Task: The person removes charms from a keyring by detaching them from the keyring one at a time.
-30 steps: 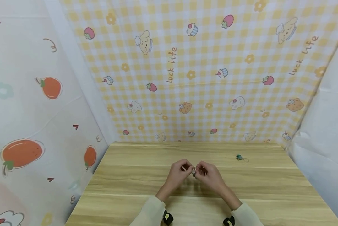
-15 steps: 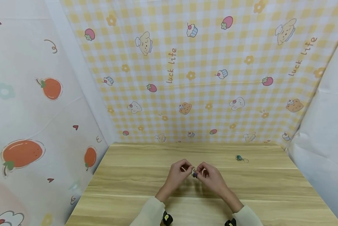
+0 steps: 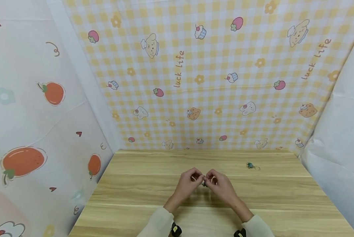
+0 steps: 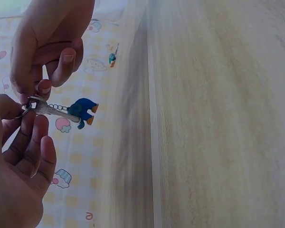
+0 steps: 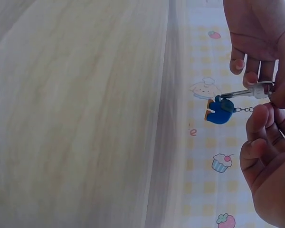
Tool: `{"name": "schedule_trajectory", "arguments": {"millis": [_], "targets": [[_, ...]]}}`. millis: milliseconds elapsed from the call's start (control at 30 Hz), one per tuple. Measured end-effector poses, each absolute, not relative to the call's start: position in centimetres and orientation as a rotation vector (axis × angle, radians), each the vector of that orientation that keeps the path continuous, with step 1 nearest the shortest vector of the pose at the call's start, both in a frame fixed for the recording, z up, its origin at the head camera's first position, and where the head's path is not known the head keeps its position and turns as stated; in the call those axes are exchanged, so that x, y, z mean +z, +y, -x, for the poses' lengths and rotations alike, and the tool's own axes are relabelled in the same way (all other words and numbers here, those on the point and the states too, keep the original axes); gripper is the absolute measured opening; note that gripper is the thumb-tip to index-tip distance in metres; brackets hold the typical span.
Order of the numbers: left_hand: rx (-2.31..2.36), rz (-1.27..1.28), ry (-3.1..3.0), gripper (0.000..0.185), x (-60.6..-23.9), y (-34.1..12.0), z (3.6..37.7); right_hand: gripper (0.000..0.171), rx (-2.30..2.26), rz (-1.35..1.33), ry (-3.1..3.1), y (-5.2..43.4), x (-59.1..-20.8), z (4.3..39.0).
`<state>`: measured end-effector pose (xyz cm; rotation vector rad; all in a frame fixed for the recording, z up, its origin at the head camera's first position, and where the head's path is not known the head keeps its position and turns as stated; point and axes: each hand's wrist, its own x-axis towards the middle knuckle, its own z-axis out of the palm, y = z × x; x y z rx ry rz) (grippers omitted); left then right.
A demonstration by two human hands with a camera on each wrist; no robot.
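Observation:
My left hand point(image 3: 189, 183) and right hand point(image 3: 221, 185) meet over the middle of the table, fingertips together on one small keychain. In the left wrist view, the fingertips of both hands pinch around a metal split ring point(image 4: 26, 110). A silver key point(image 5: 247, 92) points away from the ring between the hands. Beside the key, a short chain point(image 4: 57, 107) leads to a blue animal-shaped charm point(image 5: 221, 111) with orange feet, hanging free of the fingers. The fingers cover part of the ring and the key's head.
A second keychain point(image 3: 250, 165), with a teal charm and a ring, lies on the wooden table point(image 3: 141, 164) at the back right. A yellow checked cloth point(image 3: 212, 98) hangs behind the table, with printed white sheeting point(image 3: 67, 131) on the left.
Both hands stay over the same spot. The fingertips of the two hands have come closer together around the ring, covering more of the keychain in the head view.

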<state>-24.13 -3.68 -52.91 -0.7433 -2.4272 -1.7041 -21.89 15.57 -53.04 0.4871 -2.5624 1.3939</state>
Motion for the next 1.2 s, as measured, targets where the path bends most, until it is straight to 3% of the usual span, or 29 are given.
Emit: {"name": "schedule_trajectory", "arguments": {"millis": [700, 1200], "targets": [[-1.658, 0.757, -2.4, 0.009, -53.15, -3.62, 24.33, 0.013, 1.377, -0.709, -2.455, 16.02, -53.41, 22.16], [-1.699, 0.734, -2.386, 0.008, -52.97, -3.83, 24.29, 0.006, 1.435, -0.647, -2.488, 16.06, -53.35, 22.03]]}}
